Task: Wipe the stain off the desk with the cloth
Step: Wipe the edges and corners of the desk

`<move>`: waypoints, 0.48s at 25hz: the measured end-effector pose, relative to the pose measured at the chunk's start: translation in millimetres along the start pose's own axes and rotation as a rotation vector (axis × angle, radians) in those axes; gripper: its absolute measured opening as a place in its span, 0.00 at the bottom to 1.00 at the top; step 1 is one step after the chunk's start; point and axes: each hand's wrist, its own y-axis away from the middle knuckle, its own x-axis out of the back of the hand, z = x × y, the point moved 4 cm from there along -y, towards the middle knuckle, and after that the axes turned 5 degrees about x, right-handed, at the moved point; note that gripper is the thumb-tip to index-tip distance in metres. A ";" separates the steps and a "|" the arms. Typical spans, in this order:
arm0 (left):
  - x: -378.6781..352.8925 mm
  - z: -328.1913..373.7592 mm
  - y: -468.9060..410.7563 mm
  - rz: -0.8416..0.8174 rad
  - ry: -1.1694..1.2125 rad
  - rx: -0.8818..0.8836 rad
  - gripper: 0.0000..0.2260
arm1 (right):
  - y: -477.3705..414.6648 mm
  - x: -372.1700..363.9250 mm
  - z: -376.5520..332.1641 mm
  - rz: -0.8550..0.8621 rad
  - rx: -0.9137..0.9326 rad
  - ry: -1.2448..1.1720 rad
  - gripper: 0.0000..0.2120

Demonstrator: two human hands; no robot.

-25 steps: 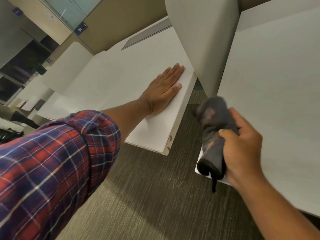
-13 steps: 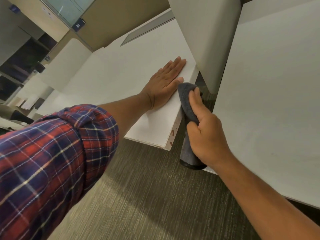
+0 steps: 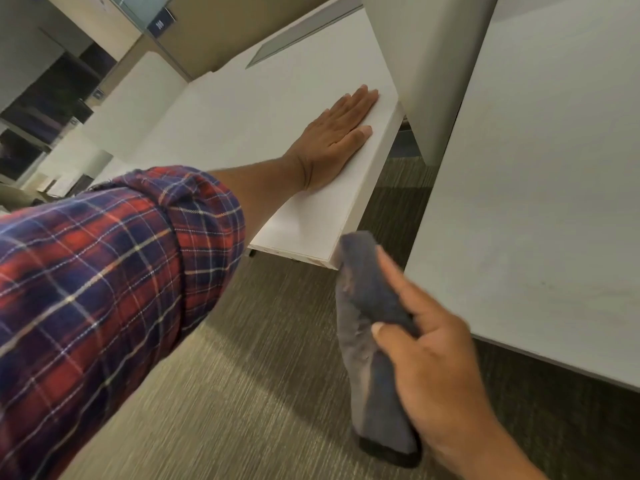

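My left hand [image 3: 334,140] lies flat, fingers together, on the white desk [image 3: 249,109] near its right edge. My right hand [image 3: 440,372] grips a folded grey cloth [image 3: 367,327], whose top end presses against the near right corner of the desk's side edge. The reddish stain marks seen earlier on that edge are hidden behind the cloth. The cloth's lower end hangs free over the floor.
A second white desk [image 3: 540,188] stands close on the right, with a grey divider panel [image 3: 426,57] between the two. Grey-brown carpet [image 3: 242,393] fills the gap below. More white desks and partitions recede at the far left.
My right hand has slid the cloth down along the desk's side edge, from beside my left hand's fingertips to the near corner. My left hand stays flat on the desk.
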 end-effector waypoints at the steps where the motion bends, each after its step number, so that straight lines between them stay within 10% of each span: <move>1: -0.4 -1.0 -0.3 0.003 0.000 -0.001 0.31 | -7.3 14.1 -4.3 0.086 -0.030 -0.098 0.34; 5: -0.9 -2.0 -0.9 0.007 0.009 0.004 0.31 | -72.0 52.4 -28.1 0.276 0.120 0.054 0.34; 12: -2.8 1.2 -0.4 -0.001 0.039 0.012 0.32 | -100.5 7.9 -16.6 0.099 0.247 0.346 0.33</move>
